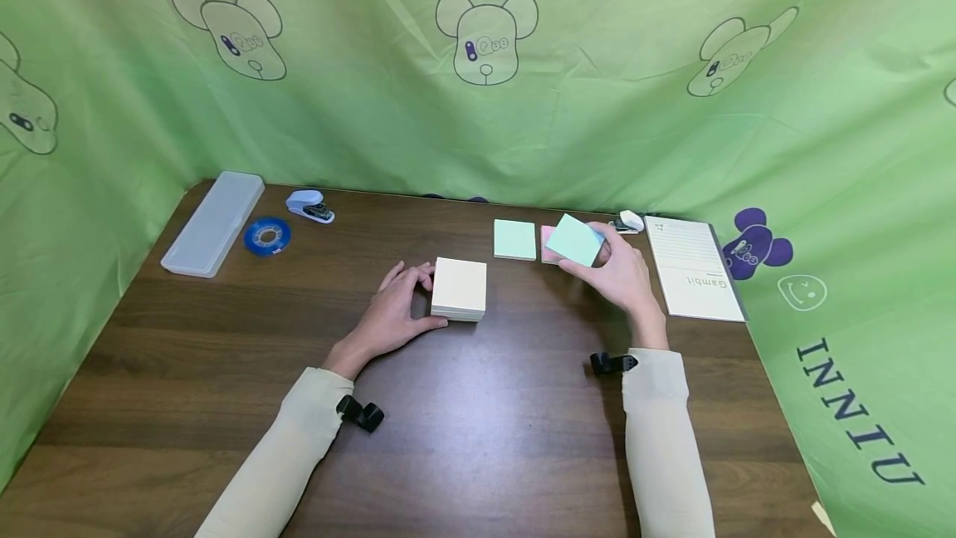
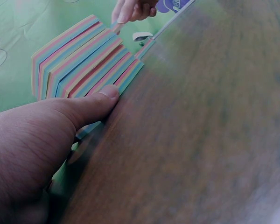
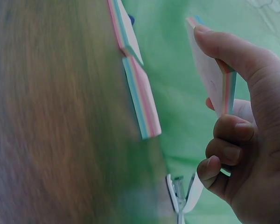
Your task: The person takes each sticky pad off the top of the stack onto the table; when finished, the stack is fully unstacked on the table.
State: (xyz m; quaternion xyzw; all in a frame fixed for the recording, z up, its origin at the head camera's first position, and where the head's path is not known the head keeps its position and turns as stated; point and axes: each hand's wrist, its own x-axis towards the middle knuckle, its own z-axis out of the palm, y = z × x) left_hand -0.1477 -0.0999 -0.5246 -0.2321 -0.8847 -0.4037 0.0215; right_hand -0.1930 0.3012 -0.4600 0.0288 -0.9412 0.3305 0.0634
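Mint-topped square paper pad (image 1: 573, 240), likely light: right hand (image 1: 621, 272) is pinching its edges near far edge of tabletop (image 1: 478, 430); left hand (image 1: 384, 318) gripping cream-topped paper block (image 1: 459, 285).

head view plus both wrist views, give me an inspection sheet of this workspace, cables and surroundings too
Surface: brown wood-grain table, glare near the middle
Job's things: cream-topped stack with striped edges; flat green block; pink block, partly hidden in the head view behind the raised green block
Clutter: pale case, blue tape roll, left stapler, white stapler, open notebook
Grips: left hand holds the stack at its left side; right hand pinches the raised block, clear of the table
Cables: nothing seen
Surroundings: green printed cloth behind and at both sides
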